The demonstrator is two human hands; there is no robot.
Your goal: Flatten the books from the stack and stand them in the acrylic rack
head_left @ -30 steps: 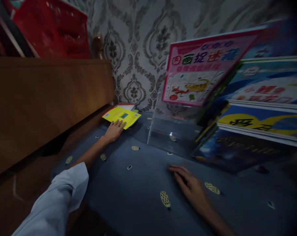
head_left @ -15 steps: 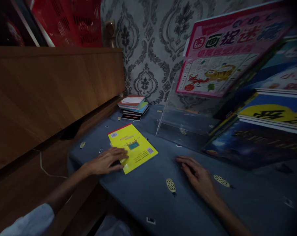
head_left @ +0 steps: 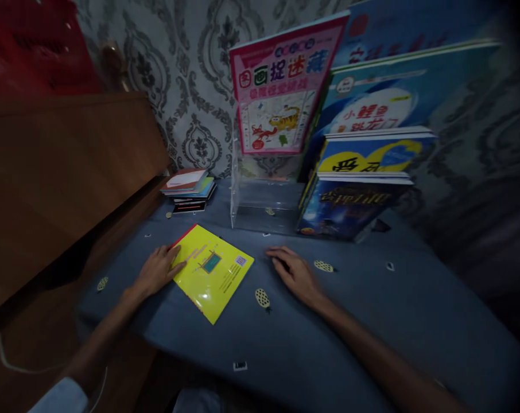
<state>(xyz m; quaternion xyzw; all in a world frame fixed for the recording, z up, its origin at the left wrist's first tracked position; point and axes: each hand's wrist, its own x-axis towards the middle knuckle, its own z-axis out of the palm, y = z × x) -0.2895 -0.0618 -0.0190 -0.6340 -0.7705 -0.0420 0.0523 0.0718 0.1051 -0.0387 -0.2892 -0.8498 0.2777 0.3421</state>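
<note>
A yellow book [head_left: 217, 282] with a red edge at its upper left lies flat and at a slant on the dark blue tablecloth [head_left: 294, 355]. My left hand [head_left: 157, 269] rests at the book's left corner, fingers stretched out and apart, their tips on the cover. That hand hides the corner. To the right of the book my right hand [head_left: 295, 274] lies on the cloth with nothing in it. Its fingers are loosely extended, the thumb a little below them, and a gap separates it from the book.
Behind the hands stands a clear stand [head_left: 260, 215]. A pink book [head_left: 281, 86] is at its left; several books, including a dark blue book [head_left: 350, 206], overlap at its right. A stack of booklets [head_left: 189, 189] sits far left, beside a wooden cabinet [head_left: 70, 172] bearing a red basket [head_left: 36, 51].
The view has swung right. My left hand has moved from the yellow book's near left side to its far left corner, and the book has turned slightly. My right hand stays on the cloth.
</note>
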